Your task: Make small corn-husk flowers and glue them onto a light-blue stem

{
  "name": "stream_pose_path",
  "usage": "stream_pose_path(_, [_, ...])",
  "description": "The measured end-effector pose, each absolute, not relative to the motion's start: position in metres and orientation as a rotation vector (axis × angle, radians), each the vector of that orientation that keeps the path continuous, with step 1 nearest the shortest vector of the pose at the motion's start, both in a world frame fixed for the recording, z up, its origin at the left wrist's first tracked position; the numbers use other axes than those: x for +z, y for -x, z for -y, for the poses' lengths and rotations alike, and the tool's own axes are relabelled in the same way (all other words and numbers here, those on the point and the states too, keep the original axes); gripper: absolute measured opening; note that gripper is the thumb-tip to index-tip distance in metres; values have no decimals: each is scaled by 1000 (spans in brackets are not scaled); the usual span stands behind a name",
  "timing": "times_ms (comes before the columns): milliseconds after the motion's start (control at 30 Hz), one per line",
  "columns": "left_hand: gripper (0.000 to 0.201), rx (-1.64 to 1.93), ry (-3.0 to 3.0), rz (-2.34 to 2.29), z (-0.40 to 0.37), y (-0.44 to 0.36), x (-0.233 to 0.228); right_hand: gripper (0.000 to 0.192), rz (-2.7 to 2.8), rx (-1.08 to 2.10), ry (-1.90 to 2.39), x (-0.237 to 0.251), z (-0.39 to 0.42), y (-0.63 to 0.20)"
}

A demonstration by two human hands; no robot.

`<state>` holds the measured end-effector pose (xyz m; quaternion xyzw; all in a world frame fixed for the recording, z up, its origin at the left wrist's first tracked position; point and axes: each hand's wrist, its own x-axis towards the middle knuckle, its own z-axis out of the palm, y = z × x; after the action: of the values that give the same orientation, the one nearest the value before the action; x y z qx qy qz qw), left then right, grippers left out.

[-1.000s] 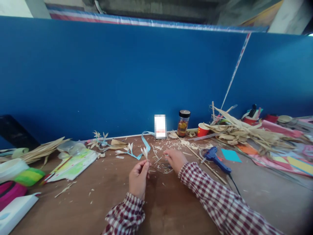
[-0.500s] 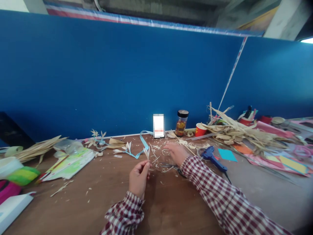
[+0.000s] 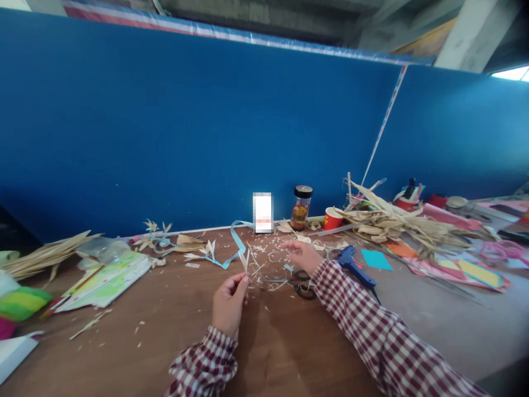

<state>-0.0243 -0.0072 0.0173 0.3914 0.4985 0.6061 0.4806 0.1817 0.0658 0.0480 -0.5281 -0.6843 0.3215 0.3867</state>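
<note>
My left hand [image 3: 229, 303] pinches the base of a small pale flower [image 3: 244, 263] between thumb and fingertips; its thin pointed petals stick up. My right hand [image 3: 305, 256] is over the curled shavings [image 3: 268, 256], fingers stretched to the left and holding nothing that I can see. Scissors [image 3: 305, 291] with dark handles lie just below that hand, partly covered by the sleeve. A blue glue gun [image 3: 354, 266] rests to its right. Left of the shavings lies a sprig of white flowers [image 3: 210, 252] on a light blue stem, beside a light blue ribbon [image 3: 237, 240].
Along the blue partition [image 3: 185, 127] stand a jar with a black lid [image 3: 300, 209] and a red paper cup [image 3: 332, 218]. Dried husks [image 3: 397, 220] pile up at right near coloured paper [image 3: 376, 259]. A painted sheet [image 3: 107, 281] and more husk strips [image 3: 49, 255] lie at left.
The view has shifted slightly right, so things appear further left. My right hand has drawn back a little, showing more of the scissors. My left hand keeps hold of the flower.
</note>
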Motion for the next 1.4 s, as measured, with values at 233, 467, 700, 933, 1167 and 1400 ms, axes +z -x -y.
stream_pose_path(233, [34,1476,-960,-1201,9,23,18,24,1627,1041,1219,56,-69,-178])
stream_pose_path(467, [35,1495,-954,-1192,7,22,15,17,1639,1090,1157,77,-63,-173])
stream_pose_path(700, [32,1475,-995,-1188,8,22,14,20,1662,1103,1107,86,-56,-166])
stream_pose_path(933, [31,1477,-1013,-1183,7,22,12,23,1674,919,1156,103,-52,-175])
stream_pose_path(1167, [31,1476,-994,-1184,7,21,13,21,1792,509,1362,97,-71,-201])
stream_pose_path(1400, [32,1472,-1015,-1181,7,22,14,22,1930,501,1369,98,-47,-195])
